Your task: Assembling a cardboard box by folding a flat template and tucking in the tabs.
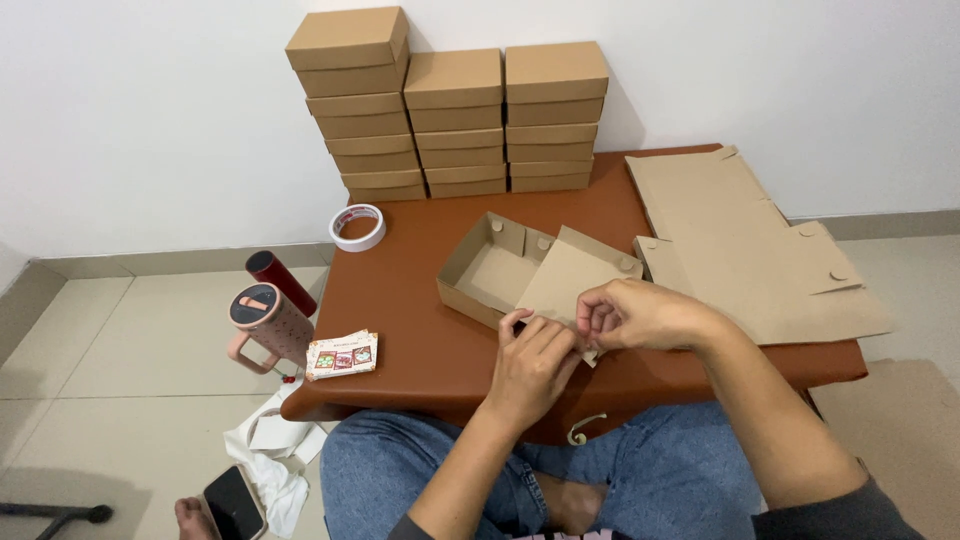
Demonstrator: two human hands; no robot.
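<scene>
While finished boxes (455, 120) pile up behind the half-folded box (520, 272), left hand (530, 365) and right hand (635, 315) pinch its lid flap; flat sheets (760, 250) wait beside it.

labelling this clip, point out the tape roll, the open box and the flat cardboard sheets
tape roll (357, 227), head view, on its white rim
open box (492, 271), head view, on its inside floor
flat cardboard sheets (740, 250), head view, middle of the top sheet

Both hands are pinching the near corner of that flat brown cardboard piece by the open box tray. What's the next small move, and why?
Probably fold up the near edge of the flat brown cardboard piece and tuck its corner tab. The left hand and right hand both pinch that corner, its walls lie flat, and the open brown cardboard box tray beside it already has standing sides.
</scene>
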